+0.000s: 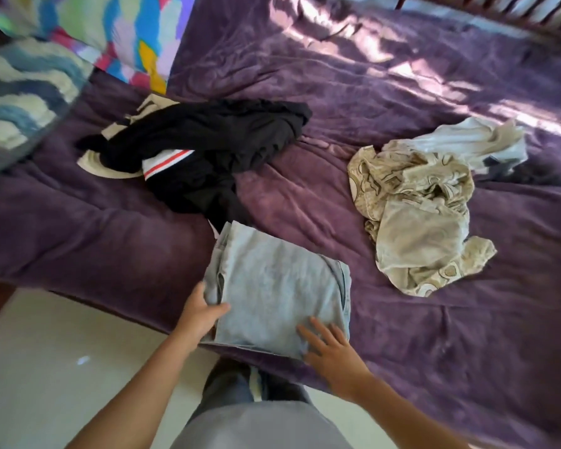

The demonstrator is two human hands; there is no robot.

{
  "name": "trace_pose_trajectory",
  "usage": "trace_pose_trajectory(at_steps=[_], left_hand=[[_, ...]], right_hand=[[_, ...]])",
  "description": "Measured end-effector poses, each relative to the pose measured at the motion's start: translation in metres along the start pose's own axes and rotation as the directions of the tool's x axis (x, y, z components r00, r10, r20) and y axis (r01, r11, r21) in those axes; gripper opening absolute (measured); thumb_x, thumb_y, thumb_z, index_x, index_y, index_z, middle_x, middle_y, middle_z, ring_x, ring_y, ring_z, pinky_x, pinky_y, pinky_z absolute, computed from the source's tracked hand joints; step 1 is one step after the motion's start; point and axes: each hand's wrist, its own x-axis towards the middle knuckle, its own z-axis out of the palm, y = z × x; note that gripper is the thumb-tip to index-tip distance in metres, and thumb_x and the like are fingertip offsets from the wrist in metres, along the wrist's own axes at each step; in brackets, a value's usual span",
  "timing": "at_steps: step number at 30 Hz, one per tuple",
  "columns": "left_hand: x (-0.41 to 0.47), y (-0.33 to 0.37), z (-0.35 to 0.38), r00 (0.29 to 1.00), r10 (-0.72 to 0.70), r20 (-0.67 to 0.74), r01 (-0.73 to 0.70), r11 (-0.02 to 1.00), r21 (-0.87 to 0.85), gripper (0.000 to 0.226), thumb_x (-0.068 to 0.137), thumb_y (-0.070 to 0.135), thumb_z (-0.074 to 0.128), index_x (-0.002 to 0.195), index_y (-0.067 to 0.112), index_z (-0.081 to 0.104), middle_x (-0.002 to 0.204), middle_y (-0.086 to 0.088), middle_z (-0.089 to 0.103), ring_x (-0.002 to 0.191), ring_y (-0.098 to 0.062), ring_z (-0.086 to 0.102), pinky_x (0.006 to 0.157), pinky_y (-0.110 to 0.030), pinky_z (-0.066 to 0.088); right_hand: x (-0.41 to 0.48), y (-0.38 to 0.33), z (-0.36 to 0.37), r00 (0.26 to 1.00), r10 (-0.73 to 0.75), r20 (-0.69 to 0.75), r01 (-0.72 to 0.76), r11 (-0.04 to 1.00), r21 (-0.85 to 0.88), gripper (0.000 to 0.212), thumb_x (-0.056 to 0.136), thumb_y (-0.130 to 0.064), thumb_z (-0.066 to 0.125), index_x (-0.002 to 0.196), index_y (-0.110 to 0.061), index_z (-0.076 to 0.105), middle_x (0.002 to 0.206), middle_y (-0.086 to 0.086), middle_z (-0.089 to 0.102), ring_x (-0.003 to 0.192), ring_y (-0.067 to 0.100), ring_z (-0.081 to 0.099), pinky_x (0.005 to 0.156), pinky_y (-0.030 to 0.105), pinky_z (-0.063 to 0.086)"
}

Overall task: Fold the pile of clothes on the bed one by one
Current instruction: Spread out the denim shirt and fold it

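The folded light-blue garment (272,286) sat right at the near edge of the bed, on the purple blanket (434,367), pretty much in front of the person. Their left hand (201,314) had hold of its left edge, thumb on top and fingers tucked under the cloth. The right hand (329,351) lay flat on the near right corner, fingers spread wide and straight, gripping nothing.

Just beyond the folded piece was a crumpled black heap (214,147) with a white-and-red striped bit poking out and something cream underneath. Its lower end came right up to the folded garment's far corner, but I couldn't tell if they actually touched. Off to the right, well apart, lay a rumpled beige patterned garment (415,209) with a pale blue-grey piece (467,140) bunched against its far side.

Far left there was a multicoloured pillow (127,34) and a blue wavy-patterned one (20,92). Pale floor (46,351) showed below the bed edge.
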Motion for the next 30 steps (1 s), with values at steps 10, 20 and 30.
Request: trace_pose_trajectory(at_steps=[10, 20, 30], left_hand=[[-0.033, -0.034, 0.009, 0.470, 0.857, 0.212, -0.550, 0.096, 0.830, 0.060, 0.071, 0.009, 0.056, 0.130, 0.013, 0.044, 0.124, -0.025, 0.047, 0.112, -0.040, 0.046, 0.083, -0.052, 0.048], [0.010, -0.051, 0.008, 0.699, 0.437, 0.566, -0.547, -0.184, 0.817, 0.099, 0.029, 0.047, 0.090, 0.121, 0.021, 0.064, 0.128, -0.023, 0.055, 0.118, -0.036, 0.055, 0.086, -0.063, 0.042], [0.021, -0.044, 0.008, 0.654, 0.509, 0.560, -0.546, -0.195, 0.815, 0.072, 0.077, 0.026, 0.074, 0.140, 0.020, 0.040, 0.151, -0.018, 0.027, 0.140, -0.027, 0.029, 0.101, -0.063, 0.029]], right_hand=[[0.035, -0.063, 0.012, 0.877, 0.467, 0.112, -0.480, 0.840, 0.253, 0.164, 0.014, -0.050, 0.089, 0.150, -0.026, 0.000, 0.121, 0.008, 0.064, 0.105, 0.034, 0.064, 0.071, 0.053, 0.054], [0.048, -0.026, 0.002, 0.906, 0.422, 0.027, -0.421, 0.906, -0.043, 0.108, 0.020, -0.061, 0.086, 0.120, -0.031, 0.062, 0.117, 0.009, 0.064, 0.095, 0.028, 0.065, 0.074, 0.049, 0.053], [0.049, -0.039, 0.009, 0.857, 0.512, -0.054, -0.515, 0.855, -0.068, 0.101, 0.063, -0.029, 0.084, 0.147, -0.028, 0.027, 0.150, 0.019, 0.028, 0.137, 0.034, 0.032, 0.103, 0.061, 0.029]])
